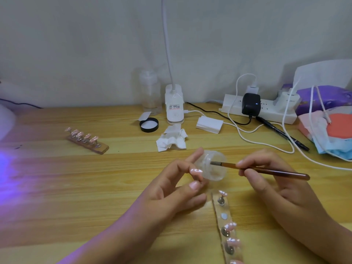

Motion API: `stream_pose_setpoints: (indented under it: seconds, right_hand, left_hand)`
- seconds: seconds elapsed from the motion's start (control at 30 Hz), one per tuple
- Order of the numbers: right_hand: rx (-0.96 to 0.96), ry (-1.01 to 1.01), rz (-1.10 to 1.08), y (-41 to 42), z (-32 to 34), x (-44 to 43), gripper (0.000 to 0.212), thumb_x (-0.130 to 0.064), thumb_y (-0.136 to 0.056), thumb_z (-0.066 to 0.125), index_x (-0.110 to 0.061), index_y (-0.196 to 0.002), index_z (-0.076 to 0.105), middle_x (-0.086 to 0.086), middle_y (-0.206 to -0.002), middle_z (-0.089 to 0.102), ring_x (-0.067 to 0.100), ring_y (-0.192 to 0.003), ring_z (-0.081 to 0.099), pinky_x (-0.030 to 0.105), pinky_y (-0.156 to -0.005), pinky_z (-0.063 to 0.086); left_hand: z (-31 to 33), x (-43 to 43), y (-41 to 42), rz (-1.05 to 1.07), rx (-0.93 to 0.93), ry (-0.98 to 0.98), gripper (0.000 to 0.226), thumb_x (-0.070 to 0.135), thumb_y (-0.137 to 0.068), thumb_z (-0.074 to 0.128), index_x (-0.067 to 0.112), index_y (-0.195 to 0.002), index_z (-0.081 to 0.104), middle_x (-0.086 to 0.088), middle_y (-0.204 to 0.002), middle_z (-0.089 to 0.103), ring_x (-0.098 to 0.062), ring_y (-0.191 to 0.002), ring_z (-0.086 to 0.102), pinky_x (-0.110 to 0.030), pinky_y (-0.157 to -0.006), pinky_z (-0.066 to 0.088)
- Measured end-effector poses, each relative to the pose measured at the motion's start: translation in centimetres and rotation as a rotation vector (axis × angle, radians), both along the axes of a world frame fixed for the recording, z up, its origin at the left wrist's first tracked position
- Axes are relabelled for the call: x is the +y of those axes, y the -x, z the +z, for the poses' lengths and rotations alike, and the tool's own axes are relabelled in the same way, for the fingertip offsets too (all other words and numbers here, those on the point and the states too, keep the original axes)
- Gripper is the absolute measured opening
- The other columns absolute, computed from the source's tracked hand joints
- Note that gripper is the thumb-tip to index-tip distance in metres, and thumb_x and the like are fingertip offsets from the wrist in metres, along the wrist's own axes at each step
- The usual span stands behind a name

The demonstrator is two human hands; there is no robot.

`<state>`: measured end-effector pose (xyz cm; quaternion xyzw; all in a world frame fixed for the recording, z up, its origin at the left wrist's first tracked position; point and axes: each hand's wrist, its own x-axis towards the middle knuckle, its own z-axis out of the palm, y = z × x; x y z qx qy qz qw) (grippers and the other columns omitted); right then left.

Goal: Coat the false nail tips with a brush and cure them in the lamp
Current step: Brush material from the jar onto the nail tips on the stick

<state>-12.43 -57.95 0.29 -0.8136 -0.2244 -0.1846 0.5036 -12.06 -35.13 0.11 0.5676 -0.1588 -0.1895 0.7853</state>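
Note:
My left hand [179, 185] pinches a pink false nail tip [196, 170] and also steadies a small clear jar [214, 165] tilted on its side. My right hand [266, 174] grips a brown-handled brush [266, 170], whose bristle end sits inside the jar's mouth. Below the hands a clear strip holder [225, 225] carries several pink nail tips on stands, one spot bare. A wooden holder [86, 139] with several more pink tips lies at the left. The curing lamp [5, 122] shows at the far left edge, casting violet light on the table.
A black jar lid [149, 124], a crumpled white wipe [172, 140], a white desk-lamp base [174, 104], a clear bottle [150, 90], a white power strip [261, 109] with cables, a black pen [282, 133] and a pile of masks and packets [331, 128] crowd the back and right.

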Motion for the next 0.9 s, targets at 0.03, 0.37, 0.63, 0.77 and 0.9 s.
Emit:
stream_pose_setpoints:
  seconds: [0.03,0.37,0.63,0.77,0.9]
  right_hand:
    - [0.009,0.009,-0.003,0.0,0.0,0.0,0.011,-0.017,-0.092,0.056,-0.019,-0.100,0.064,-0.013,-0.097,0.062,0.011,-0.095,0.062,0.014,-0.084,0.045]
    - [0.103,-0.143,-0.039,-0.1,-0.1,-0.4,0.014,-0.029,-0.088,0.055,-0.028,-0.096,0.066,-0.005,-0.095,0.065,0.016,-0.092,0.063,0.020,-0.085,0.048]
    - [0.050,-0.325,-0.085,-0.7,-0.2,-1.3,0.014,-0.028,-0.082,0.053,-0.027,-0.086,0.066,-0.006,-0.085,0.060,0.011,-0.080,0.056,0.017,-0.077,0.046]
    - [0.073,-0.417,-0.122,-1.1,-0.4,-1.8,0.018,-0.023,-0.082,0.055,-0.027,-0.089,0.071,-0.007,-0.085,0.064,0.008,-0.075,0.058,0.015,-0.073,0.048]
    - [0.153,-0.476,-0.171,-1.3,0.0,-1.4,0.032,-0.049,-0.084,0.069,-0.023,-0.100,0.078,0.006,-0.075,0.069,0.016,-0.070,0.061,0.019,-0.066,0.050]
  left_hand:
    - [0.0,0.0,0.1,-0.007,-0.029,-0.019,0.007,0.028,-0.082,0.065,0.025,-0.087,0.062,0.025,-0.144,0.044,-0.022,-0.121,0.056,-0.036,-0.101,0.048]
    - [0.2,-0.2,0.3,0.053,-0.067,-0.052,0.009,0.028,-0.084,0.066,0.022,-0.090,0.061,0.028,-0.144,0.041,-0.016,-0.120,0.059,-0.038,-0.103,0.046]
    - [-0.2,-0.1,-0.4,0.156,0.103,0.047,0.017,0.034,-0.069,0.072,0.024,-0.082,0.065,0.024,-0.138,0.050,-0.020,-0.117,0.062,-0.031,-0.089,0.054]
    - [0.0,0.0,-0.2,0.283,-0.078,-0.001,0.014,0.029,-0.068,0.069,0.020,-0.079,0.067,0.015,-0.127,0.060,-0.021,-0.102,0.069,-0.026,-0.080,0.056]
    - [0.2,0.4,0.1,0.350,-0.114,-0.053,0.012,0.027,-0.058,0.075,0.021,-0.067,0.069,-0.002,-0.091,0.070,-0.016,-0.074,0.068,-0.020,-0.066,0.053]
